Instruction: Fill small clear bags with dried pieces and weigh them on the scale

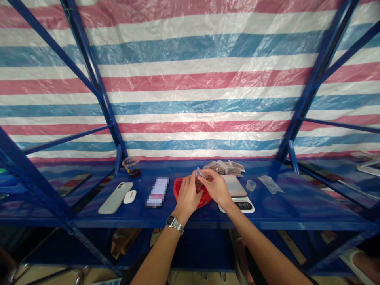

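Note:
Both my hands meet above a red plastic bag (178, 186) on the blue shelf. Between them is a small clear plastic bag (198, 172) with brown contents, partly covered by my fingers. My left hand (188, 194) wears a metal watch at the wrist and grips the small bag's left side. From the right, my right hand (215, 186) pinches its upper part. Just right of my right hand sits a white kitchen scale (234, 185) with a dark display. Several filled clear bags (228, 168) lie behind it in a pile.
A small clear cup (251, 185) and a flat clear bag (270, 184) lie right of the scale. Leftward are a lit phone (158, 192), a white earbud case (130, 196), a pale phone (115, 198) and a cup of dark liquid (132, 166). Blue posts (97, 87) frame the shelf.

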A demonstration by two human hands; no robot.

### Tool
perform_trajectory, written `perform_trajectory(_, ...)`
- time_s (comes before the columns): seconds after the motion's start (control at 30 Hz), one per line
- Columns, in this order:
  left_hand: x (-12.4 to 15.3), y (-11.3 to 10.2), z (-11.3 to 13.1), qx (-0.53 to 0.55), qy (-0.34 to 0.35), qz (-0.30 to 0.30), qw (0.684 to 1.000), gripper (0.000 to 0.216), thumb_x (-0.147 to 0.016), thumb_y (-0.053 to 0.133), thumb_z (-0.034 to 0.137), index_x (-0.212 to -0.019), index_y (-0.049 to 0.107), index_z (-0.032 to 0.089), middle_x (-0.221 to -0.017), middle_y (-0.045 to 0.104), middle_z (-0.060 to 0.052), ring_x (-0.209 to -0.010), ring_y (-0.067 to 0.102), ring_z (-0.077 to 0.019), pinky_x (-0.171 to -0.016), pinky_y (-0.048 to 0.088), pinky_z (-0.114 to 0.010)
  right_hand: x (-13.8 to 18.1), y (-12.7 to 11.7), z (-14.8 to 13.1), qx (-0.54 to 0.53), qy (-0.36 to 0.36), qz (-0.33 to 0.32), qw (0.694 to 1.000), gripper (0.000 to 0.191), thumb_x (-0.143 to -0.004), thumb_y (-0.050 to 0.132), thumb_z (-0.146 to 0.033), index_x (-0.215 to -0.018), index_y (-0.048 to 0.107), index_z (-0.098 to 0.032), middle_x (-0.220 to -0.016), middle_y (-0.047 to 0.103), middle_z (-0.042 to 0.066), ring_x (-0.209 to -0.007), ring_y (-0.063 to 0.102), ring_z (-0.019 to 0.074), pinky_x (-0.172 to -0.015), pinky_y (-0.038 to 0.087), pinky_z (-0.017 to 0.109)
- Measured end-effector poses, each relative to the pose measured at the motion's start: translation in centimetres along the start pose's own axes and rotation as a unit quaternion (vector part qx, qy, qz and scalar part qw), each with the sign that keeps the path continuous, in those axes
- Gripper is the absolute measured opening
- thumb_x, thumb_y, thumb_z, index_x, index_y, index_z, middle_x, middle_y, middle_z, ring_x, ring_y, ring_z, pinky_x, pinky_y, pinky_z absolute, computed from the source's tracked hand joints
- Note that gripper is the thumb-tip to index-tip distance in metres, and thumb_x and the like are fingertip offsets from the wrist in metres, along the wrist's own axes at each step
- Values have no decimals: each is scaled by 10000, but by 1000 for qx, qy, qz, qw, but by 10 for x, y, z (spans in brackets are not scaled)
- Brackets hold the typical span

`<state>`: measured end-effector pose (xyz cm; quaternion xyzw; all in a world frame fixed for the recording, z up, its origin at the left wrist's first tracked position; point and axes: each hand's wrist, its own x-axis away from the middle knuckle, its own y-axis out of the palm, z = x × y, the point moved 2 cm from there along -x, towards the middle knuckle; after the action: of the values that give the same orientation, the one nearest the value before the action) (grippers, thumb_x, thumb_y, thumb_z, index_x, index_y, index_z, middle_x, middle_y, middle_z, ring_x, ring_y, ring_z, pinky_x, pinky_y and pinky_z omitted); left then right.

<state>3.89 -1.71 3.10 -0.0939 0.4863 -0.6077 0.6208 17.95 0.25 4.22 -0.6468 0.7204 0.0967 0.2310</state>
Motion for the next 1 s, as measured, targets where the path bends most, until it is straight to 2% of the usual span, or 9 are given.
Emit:
perform_trajectory(0.1, -4, 1, -3, -27, -23, 8, 999, 687, -856, 559, 72, -1520, 409, 166, -1254, 663, -166, -1204, 615, -297, -1065, 480, -480, -2, -1, -2, -16, -8, -17, 1000, 325, -849, 692, -402, -1100, 698, -196, -1033, 778, 88, -948, 734, 250, -886, 573, 391)
perform_trajectory(0.2, -6, 0, -5, -15, -18, 5, 1000, 667, -858, 519, 39, -1508, 424, 155, -1238, 687, -164, -1169, 643, -281, -1055, 485, -460, -3, -3, -3, -14, -8, -10, 1000, 337, -869, 657, -388, -1140, 691, -191, -989, 773, 86, -910, 731, 240, -873, 572, 387)
perform_trajectory(0.33, -6, 0, -6, -17, -18, 12, 1000, 667, -854, 563, 60, -1498, 440, 182, -1299, 687, -155, -1205, 640, -286, -1116, 433, -493, -2, -7, -7, 16, -15, 24, 999, 359, -838, 674, -357, -1159, 685, -196, -1016, 753, 84, -832, 711, 221, -810, 570, 366)
perform_trajectory(0.43, -6, 0, -8, -20, -20, 10, 1000, 687, -833, 598, 58, -1494, 450, 175, -1292, 696, -152, -1227, 634, -287, -1145, 404, -496, -1, -8, -10, 31, -22, 20, 999, 342, -846, 654, -350, -1154, 682, -204, -956, 749, 68, -835, 710, 225, -799, 559, 358)
perform_trajectory(0.53, -6, 0, -11, -14, -20, 15, 1000, 650, -841, 576, 38, -1468, 487, 183, -1221, 729, -133, -1202, 643, -279, -1104, 444, -471, 0, -9, -14, 40, -34, 8, 999, 314, -878, 600, -326, -1162, 681, -220, -926, 755, 54, -855, 715, 228, -820, 548, 359)
perform_trajectory(0.73, -7, 1, -12, -13, -5, 28, 1000, 588, -862, 604, 64, -1423, 539, 228, -1161, 758, -99, -1163, 649, -273, -1079, 455, -461, 0, -11, -17, 74, -43, 38, 996, 246, -867, 601, -299, -1084, 681, -215, -861, 737, 49, -779, 687, 227, -756, 529, 351)
perform_trajectory(0.87, -7, 1, -12, -39, 1, 17, 999, 597, -858, 578, 50, -1432, 524, 204, -1259, 728, -119, -1182, 646, -267, -1112, 417, -446, 0, -12, -11, 81, -55, 17, 995, 269, -915, 540, -286, -1142, 664, -215, -925, 737, 56, -837, 695, 223, -805, 538, 356)
perform_trajectory(1.0, -7, -1, -10, -57, 12, -1, 998, 611, -859, 506, 17, -1439, 508, 209, -1281, 718, -120, -1180, 656, -260, -1105, 397, -453, 3, -12, -8, 116, -101, -6, 988, 318, -929, 556, -305, -1224, 645, -227, -1196, 708, 101, -1060, 676, 249, -965, 519, 404)
